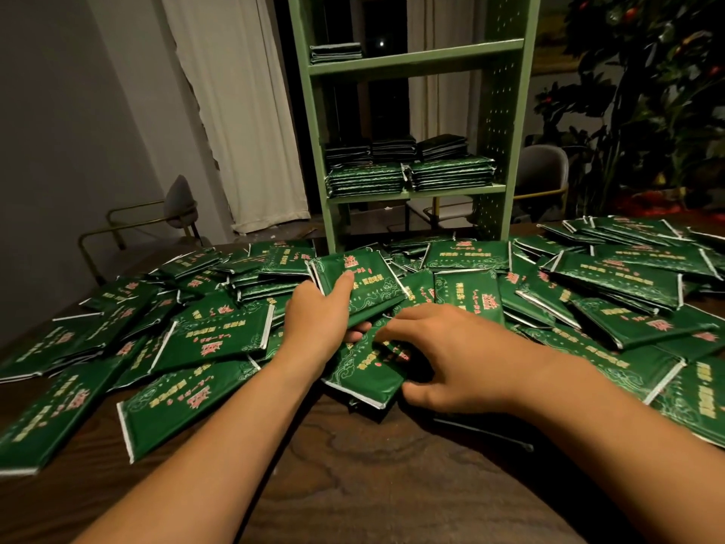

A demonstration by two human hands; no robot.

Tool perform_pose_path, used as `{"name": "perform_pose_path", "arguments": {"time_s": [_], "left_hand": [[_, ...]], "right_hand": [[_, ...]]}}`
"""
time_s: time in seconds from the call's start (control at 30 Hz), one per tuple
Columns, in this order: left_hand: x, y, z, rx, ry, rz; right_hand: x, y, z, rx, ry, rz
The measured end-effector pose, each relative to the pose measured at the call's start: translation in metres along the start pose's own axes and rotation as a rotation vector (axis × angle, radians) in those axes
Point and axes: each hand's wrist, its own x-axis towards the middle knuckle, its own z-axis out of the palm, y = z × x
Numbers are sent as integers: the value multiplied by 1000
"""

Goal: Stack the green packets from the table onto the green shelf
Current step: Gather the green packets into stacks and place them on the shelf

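Several green packets with pink and gold print lie scattered over the dark wooden table (353, 484). My left hand (314, 320) grips a small stack of packets (365, 284), thumb on top and fingers underneath, lifted a little above the pile. My right hand (447, 355) rests on another packet (365, 374) near the table's middle, fingers curled over its top and thumb against its near edge. The green shelf (412, 64) stands at the table's far side. Its lower board holds several packet stacks (408, 170); the upper board holds one small stack (335, 53).
Two grey chairs stand behind the table, one at the left (178, 206) and one at the right (543, 170). White curtains (243, 111) hang behind the shelf. A leafy plant (647, 92) fills the back right corner.
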Motion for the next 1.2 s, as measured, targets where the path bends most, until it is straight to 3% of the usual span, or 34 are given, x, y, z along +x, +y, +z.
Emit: {"name": "perform_pose_path", "arguments": {"time_s": [0.17, 0.27, 0.53, 0.6, 0.73, 0.9, 1.03, 1.13, 1.2], "left_hand": [[-2, 1, -2, -33, 2, -21], [2, 0, -3, -31, 18, -12], [8, 1, -7, -83, -52, -61], [8, 5, -12, -90, -21, -61], [14, 4, -21, -43, 86, 4], [17, -6, -19, -115, 75, 114], [3, 7, -15, -85, 62, 384], [-9, 9, -13, 69, -73, 703], [-14, 4, -9, 197, -209, 804]], "right_hand": [[4, -8, 5, -9, 31, -123], [7, -15, 12, -137, 82, -191], [6, -13, 12, -132, 206, -227], [3, -10, 6, 31, 300, -156], [-2, 4, -12, 583, 496, 177], [1, 21, -21, 1044, 599, 596], [-1, 38, -22, 1412, 546, 854], [-1, 45, -23, 1644, 501, 893], [0, 46, -24, 1760, 467, 886]]}}
